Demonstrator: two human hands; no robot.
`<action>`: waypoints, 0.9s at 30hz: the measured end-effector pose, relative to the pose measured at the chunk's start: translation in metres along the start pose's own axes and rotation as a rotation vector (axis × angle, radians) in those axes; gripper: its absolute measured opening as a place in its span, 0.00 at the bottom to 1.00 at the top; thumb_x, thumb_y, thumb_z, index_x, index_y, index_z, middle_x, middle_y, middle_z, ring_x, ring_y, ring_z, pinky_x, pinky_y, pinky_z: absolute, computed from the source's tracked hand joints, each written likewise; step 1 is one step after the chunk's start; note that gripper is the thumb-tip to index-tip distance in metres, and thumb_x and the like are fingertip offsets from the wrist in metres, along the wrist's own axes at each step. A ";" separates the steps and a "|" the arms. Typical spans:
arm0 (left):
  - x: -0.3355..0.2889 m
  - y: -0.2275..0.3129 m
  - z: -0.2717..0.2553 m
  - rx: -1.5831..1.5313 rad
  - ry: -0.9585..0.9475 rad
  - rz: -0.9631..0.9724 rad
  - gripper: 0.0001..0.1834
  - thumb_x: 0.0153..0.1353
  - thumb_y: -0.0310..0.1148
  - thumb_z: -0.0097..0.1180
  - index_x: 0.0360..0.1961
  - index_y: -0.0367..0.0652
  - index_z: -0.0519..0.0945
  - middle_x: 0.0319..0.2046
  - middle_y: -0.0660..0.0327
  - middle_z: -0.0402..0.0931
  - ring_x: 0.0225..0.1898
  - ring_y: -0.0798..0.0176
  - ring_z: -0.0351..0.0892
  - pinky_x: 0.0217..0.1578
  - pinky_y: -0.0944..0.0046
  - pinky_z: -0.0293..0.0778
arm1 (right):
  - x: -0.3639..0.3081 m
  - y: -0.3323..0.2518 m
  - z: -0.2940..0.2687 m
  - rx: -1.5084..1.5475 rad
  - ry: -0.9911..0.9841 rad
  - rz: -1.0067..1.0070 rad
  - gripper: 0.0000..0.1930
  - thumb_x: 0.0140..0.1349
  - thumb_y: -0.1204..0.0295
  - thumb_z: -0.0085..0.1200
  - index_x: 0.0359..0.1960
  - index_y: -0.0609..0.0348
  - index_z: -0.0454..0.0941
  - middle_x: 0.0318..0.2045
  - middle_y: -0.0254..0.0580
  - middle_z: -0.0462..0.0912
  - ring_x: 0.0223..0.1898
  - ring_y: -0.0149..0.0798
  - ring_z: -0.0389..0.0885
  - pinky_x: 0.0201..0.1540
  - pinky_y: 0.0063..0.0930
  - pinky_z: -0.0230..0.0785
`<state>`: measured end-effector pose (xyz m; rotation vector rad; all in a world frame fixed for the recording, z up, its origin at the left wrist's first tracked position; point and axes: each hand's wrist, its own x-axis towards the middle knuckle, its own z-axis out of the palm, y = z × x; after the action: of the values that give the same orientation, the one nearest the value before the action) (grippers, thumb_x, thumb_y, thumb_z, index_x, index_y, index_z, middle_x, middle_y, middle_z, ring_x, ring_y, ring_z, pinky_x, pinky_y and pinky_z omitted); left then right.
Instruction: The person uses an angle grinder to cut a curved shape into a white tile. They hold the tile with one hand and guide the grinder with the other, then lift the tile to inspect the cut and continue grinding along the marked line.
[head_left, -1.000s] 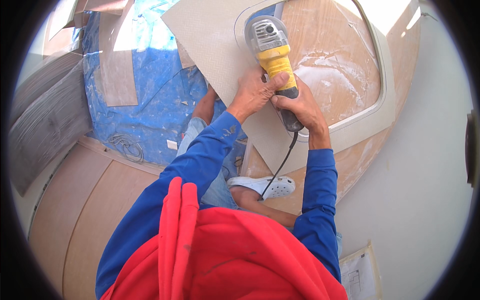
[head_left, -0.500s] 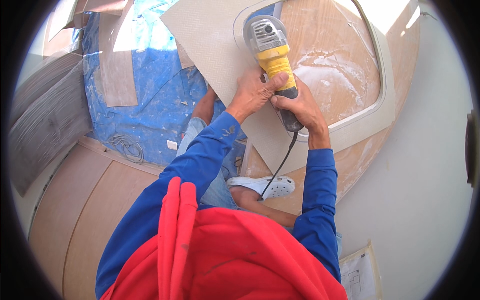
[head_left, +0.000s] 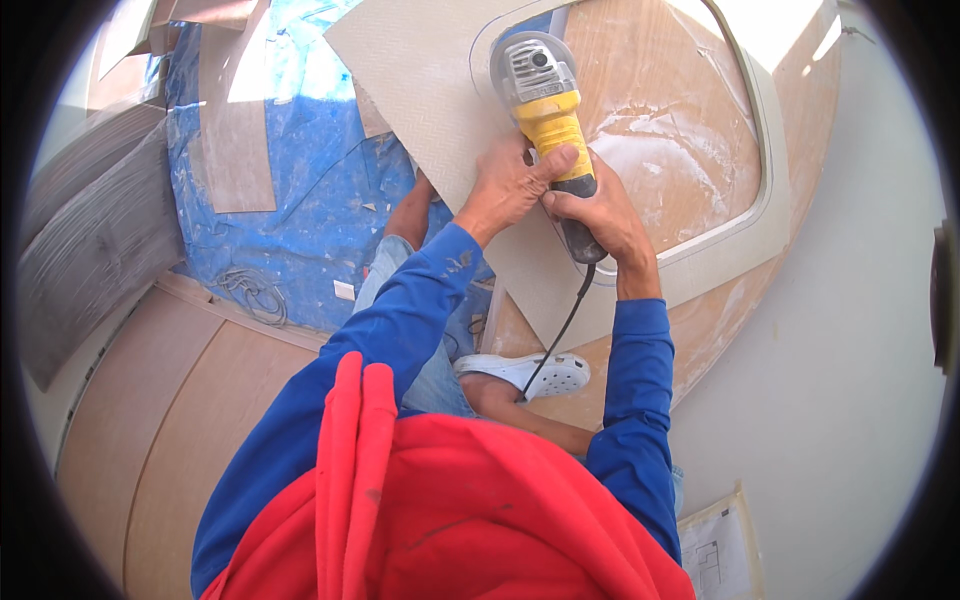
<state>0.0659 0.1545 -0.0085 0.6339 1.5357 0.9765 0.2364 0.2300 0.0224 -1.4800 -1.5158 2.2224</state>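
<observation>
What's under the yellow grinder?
Below the angle grinder you can see a beige panel and, inside the panel's cut-out, a dusty wooden board. The grinder covers its own underside and whatever is right beneath it.

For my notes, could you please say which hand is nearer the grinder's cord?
The right hand, at the black end of the grinder; the left hand holds its yellow body.

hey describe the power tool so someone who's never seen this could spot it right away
Find the big pale panel with the rounded cutout, at top centre. By the cutout's left side, the left hand and right hand grip the angle grinder. Its bright yellow body, between silver head and black handle, stands out from the pale panel.
</observation>
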 end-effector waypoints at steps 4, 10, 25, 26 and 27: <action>0.001 -0.001 0.000 0.001 0.011 -0.002 0.35 0.70 0.58 0.68 0.56 0.31 0.87 0.47 0.53 0.89 0.47 0.62 0.88 0.49 0.58 0.83 | 0.001 0.002 -0.001 0.022 -0.013 -0.009 0.39 0.53 0.64 0.72 0.66 0.71 0.77 0.52 0.48 0.87 0.51 0.38 0.85 0.57 0.32 0.78; 0.001 0.000 0.000 -0.014 -0.007 -0.018 0.51 0.63 0.76 0.67 0.60 0.33 0.86 0.51 0.46 0.89 0.53 0.50 0.91 0.55 0.53 0.84 | 0.004 0.005 -0.001 0.055 -0.023 0.000 0.38 0.53 0.64 0.72 0.66 0.71 0.77 0.50 0.47 0.87 0.49 0.37 0.86 0.55 0.31 0.79; 0.004 -0.002 0.000 0.009 0.001 -0.058 0.52 0.61 0.78 0.66 0.59 0.32 0.86 0.51 0.44 0.89 0.54 0.47 0.91 0.56 0.52 0.84 | 0.004 0.000 -0.002 0.040 -0.020 -0.003 0.37 0.53 0.64 0.72 0.64 0.71 0.77 0.47 0.44 0.87 0.46 0.35 0.85 0.52 0.30 0.79; 0.004 -0.002 0.000 0.013 0.002 -0.044 0.53 0.61 0.79 0.66 0.59 0.32 0.86 0.51 0.44 0.89 0.54 0.47 0.91 0.56 0.52 0.84 | 0.004 0.000 -0.002 0.039 -0.015 -0.008 0.37 0.53 0.64 0.71 0.64 0.71 0.77 0.47 0.44 0.87 0.45 0.35 0.85 0.52 0.30 0.79; 0.004 -0.001 0.000 0.012 0.005 -0.038 0.53 0.61 0.79 0.66 0.59 0.32 0.86 0.51 0.44 0.89 0.54 0.47 0.91 0.56 0.52 0.84 | 0.004 0.000 -0.001 0.036 -0.011 -0.010 0.37 0.53 0.64 0.71 0.64 0.71 0.77 0.47 0.44 0.87 0.45 0.35 0.85 0.52 0.30 0.79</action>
<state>0.0654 0.1573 -0.0116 0.6096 1.5534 0.9416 0.2350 0.2330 0.0197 -1.4490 -1.4751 2.2433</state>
